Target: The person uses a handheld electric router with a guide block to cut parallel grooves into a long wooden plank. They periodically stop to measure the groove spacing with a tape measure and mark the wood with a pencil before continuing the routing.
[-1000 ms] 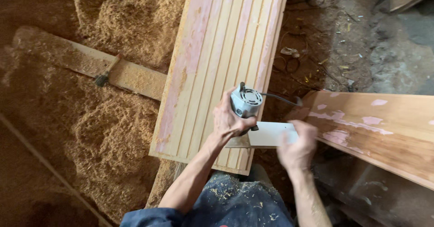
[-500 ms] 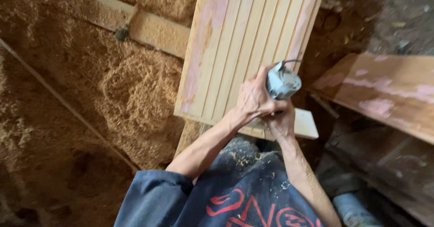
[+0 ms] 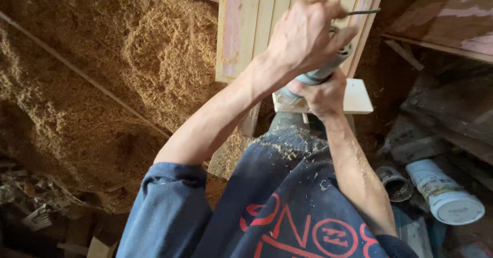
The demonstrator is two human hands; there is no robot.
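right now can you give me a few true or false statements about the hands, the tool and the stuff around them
1. Both hands grip the grey power tool. True: the left hand is on top, the right hand below.
2. The grooved wooden panel is painted solid blue. False: it is pale wood with pinkish patches.
3. Sawdust is heaped left of the panel. True.
4. The white plastic container stands upright. False: it lies on its side at lower right.
5. The sleeves are blue. True.

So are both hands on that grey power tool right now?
Yes, the left hand wraps the top of the grey power tool while the right hand grips it from below, over the grooved wooden panel.
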